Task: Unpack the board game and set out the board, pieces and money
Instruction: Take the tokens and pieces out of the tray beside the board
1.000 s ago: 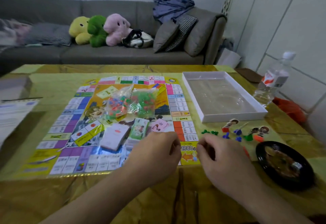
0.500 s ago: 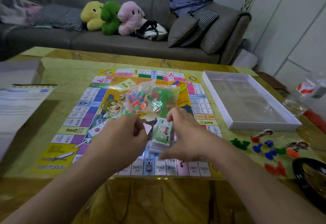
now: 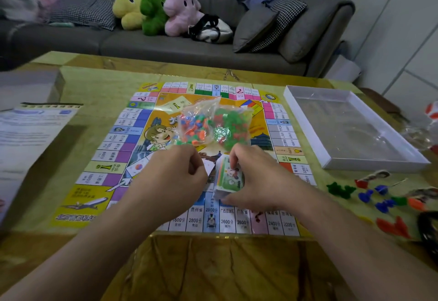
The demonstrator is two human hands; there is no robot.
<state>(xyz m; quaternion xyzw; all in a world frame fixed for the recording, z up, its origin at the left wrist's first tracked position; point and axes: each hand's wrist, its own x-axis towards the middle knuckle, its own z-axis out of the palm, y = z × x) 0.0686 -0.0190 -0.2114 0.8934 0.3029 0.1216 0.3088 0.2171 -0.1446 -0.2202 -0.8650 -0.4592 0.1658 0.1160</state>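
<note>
1. With the board (image 3: pixel 113 165) lying flat and open on the surface (image 3: pixel 90 82), the right hand (image 3: pixel 258 179) sits on the money stack (image 3: pixel 228 178) near the board's near edge, fingers curled over its far end and thumb at the near end, so the grip is closed around it.
2. The stack's long axis runs away from the person, along that grip, so it looks ready to lift straight up.
3. The left hand (image 3: pixel 173 177) is just beside it, fingers curled over a white card (image 3: pixel 208 166); whether it pinches the card cannot be told.
4. Beyond both hands, two clear bags lie side by side mid-board: the mixed bag (image 3: pixel 194 125) holds orange, blue and green pieces, the green bag (image 3: pixel 231 125) green ones, both apparently unopened.
5. The box tray (image 3: pixel 305 120), right of the board, seems to hold only clear plastic.
6. Loose pawns (image 3: pixel 381 196) lie near the tray, well clear of the grip.
</note>
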